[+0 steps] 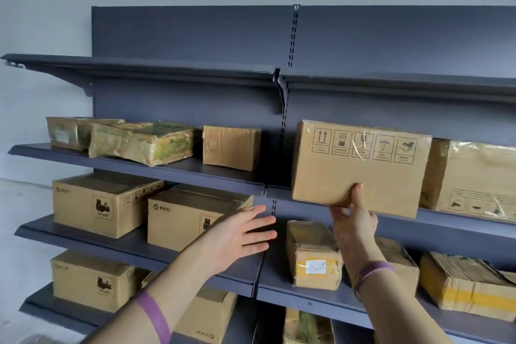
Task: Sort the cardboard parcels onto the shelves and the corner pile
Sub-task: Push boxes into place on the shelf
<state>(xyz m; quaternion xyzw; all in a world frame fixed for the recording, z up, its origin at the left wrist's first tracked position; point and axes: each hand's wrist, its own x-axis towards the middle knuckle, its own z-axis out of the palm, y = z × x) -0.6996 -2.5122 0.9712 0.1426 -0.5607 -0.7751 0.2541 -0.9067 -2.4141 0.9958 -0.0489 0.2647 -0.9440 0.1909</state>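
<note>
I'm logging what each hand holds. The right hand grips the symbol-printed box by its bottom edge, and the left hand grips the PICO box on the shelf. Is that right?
Not quite. The right hand does grip the symbol-printed box by its bottom edge, but the left hand grips nothing: its fingers are straight, in front of the PICO box. The head view shows it.

1 view only, worn on the head, facing the dark shelving (pixel 195 42) almost square-on, wide-angle. It's close in: the left hand (pixel 240 237) and right hand (pixel 354 220) come up from the bottom edge among the shelves. Eye level sits near the top shelf (pixel 167 70), and the lower ones show from above.
</note>
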